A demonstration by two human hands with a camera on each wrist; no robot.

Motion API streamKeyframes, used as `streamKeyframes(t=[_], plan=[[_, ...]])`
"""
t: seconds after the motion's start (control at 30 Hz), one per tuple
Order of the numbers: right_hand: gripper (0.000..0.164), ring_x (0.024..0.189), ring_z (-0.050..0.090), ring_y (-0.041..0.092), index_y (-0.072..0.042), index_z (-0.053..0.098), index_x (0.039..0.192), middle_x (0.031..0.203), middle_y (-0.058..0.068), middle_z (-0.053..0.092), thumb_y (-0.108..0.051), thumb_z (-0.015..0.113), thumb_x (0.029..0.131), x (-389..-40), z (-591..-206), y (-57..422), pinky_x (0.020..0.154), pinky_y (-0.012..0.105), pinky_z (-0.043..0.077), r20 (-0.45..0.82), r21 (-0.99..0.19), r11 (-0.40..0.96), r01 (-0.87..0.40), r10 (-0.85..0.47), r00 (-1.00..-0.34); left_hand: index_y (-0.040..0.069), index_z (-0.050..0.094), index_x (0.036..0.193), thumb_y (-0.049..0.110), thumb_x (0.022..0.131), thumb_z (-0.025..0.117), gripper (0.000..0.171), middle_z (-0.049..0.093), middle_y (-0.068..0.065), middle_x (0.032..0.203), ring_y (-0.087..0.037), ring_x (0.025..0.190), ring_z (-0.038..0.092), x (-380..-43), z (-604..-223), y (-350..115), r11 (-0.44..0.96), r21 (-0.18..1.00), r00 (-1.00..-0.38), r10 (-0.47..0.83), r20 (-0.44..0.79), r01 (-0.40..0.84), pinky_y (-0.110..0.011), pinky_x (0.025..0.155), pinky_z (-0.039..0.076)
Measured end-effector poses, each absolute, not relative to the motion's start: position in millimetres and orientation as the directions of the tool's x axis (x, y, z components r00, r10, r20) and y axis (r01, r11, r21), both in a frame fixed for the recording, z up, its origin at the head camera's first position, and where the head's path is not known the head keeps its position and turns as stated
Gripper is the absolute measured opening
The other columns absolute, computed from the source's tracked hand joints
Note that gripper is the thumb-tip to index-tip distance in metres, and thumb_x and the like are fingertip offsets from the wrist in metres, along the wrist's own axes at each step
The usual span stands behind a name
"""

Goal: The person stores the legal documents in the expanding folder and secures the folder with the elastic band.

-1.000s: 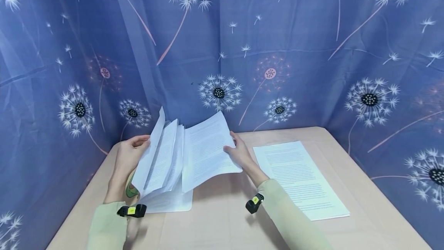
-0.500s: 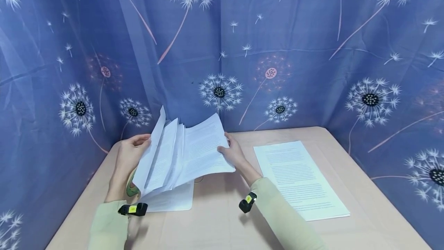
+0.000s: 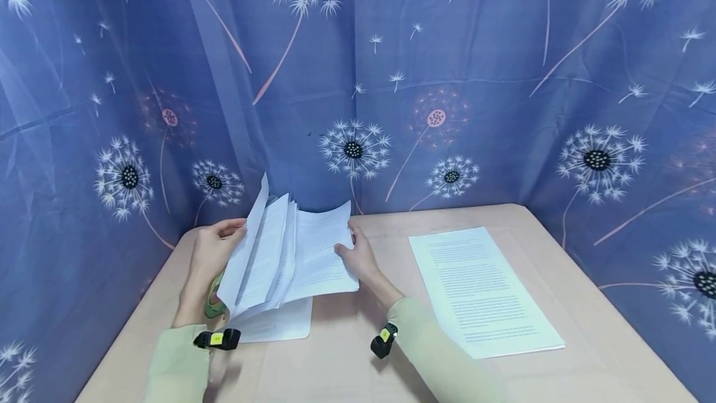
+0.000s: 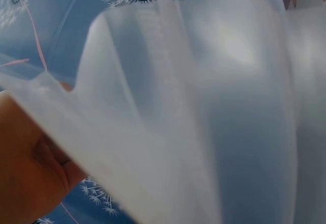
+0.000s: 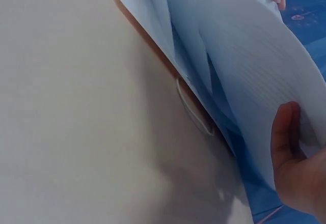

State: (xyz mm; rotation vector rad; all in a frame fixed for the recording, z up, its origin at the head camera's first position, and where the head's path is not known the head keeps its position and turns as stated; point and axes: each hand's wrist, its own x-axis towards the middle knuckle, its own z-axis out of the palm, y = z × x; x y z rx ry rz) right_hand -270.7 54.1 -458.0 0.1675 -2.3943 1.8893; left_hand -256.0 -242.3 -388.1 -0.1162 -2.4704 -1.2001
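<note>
A folder with several whitish, translucent leaves (image 4: 249, 81) stands fanned at the left of the table; printed text shows on some pages inside. My left hand (image 3: 214, 250) pinches its raised outer leaf (image 3: 246, 254) at the left edge. To the right of the leaves, my right hand (image 3: 360, 260) holds printed sheets (image 3: 321, 250) by their right side, thumb on top. In the right wrist view the sheets (image 5: 254, 56) bend, and their far edge is hidden among the folder leaves. A thin cord loop (image 5: 196, 113) sticks out beside the brown-edged folder bottom.
A neat stack of printed paper (image 3: 486, 291) lies on the right of the pale table (image 3: 335, 365). A green patterned piece (image 3: 214, 303) shows beside the left wrist. Blue dandelion-print curtains (image 3: 403, 142) enclose the table at the back and both sides.
My right hand has moved left with the printed sheets, bringing them closer in among the folder's leaves. The left hand has barely shifted and still pinches the outer leaf.
</note>
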Motion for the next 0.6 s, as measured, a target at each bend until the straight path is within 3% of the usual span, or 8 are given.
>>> streamKeyframes(t=[0.23, 0.37, 0.6], plan=[[0.072, 0.123, 0.056, 0.035, -0.002, 0.020, 0.157, 0.143, 0.022, 0.048, -0.009, 0.059, 0.096, -265, -458, 57, 0.103, 0.045, 0.047, 0.168, -0.961, 0.219, -0.171, -0.031, -0.985, 0.007, 0.071, 0.122, 0.031, 0.100, 0.060, 0.035, 0.074, -0.017, 0.108, -0.025, 0.095, 0.070, -256, -387, -242, 0.633, 0.733, -0.920, -0.081, 0.382, 0.248, -0.012, 0.071, 0.047], [0.073, 0.128, 0.054, 0.037, -0.004, 0.020, 0.158, 0.145, 0.023, 0.047, -0.011, 0.059, 0.097, -261, -454, 61, 0.107, 0.048, 0.044, 0.170, -0.964, 0.202, -0.176, -0.047, -0.984, 0.007, 0.071, 0.122, 0.031, 0.100, 0.059, 0.035, 0.074, -0.018, 0.109, -0.030, 0.097, 0.069, -255, -386, -241, 0.632, 0.736, -0.922, -0.085, 0.378, 0.243, -0.012, 0.070, 0.047], [0.072, 0.116, 0.061, 0.036, -0.001, 0.022, 0.157, 0.137, 0.024, 0.055, -0.007, 0.060, 0.096, -254, -450, 64, 0.099, 0.045, 0.050, 0.206, -0.957, 0.196, -0.216, -0.070, -0.976, 0.006, 0.071, 0.121, 0.030, 0.099, 0.060, 0.034, 0.075, -0.017, 0.107, -0.005, 0.085, 0.065, -256, -385, -241, 0.646, 0.722, -0.915, -0.091, 0.394, 0.247, -0.012, 0.069, 0.047]])
